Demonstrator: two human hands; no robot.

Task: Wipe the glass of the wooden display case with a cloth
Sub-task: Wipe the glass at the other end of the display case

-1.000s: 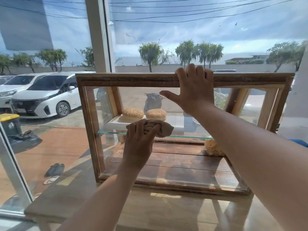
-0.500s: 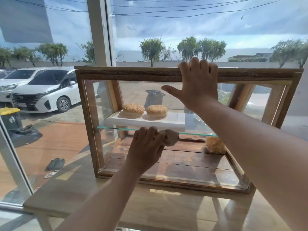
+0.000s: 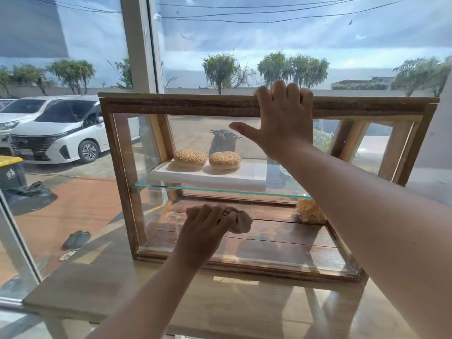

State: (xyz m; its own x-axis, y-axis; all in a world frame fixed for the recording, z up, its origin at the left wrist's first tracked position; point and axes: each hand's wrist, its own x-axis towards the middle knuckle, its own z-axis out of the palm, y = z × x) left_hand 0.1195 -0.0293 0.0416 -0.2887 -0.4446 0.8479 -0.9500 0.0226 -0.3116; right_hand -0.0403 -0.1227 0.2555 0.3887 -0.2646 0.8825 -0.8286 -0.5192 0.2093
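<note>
A wooden display case with glass panes stands on a wooden table in front of me. My left hand presses a bunched brown cloth against the lower part of the front glass. On the top rail of the case, my right hand rests with fingers hooked over the edge and the thumb spread out to the left. Inside, two sesame buns lie on a white board above a glass shelf.
The table ends at a large window on the left and behind. A yellow fibrous lump sits on the case floor at the right. Outside are parked white cars, a bin and shoes on the ground.
My left hand has slid the cloth down the front glass, from level with the glass shelf to the lower part. My right hand stays on the top rail.
</note>
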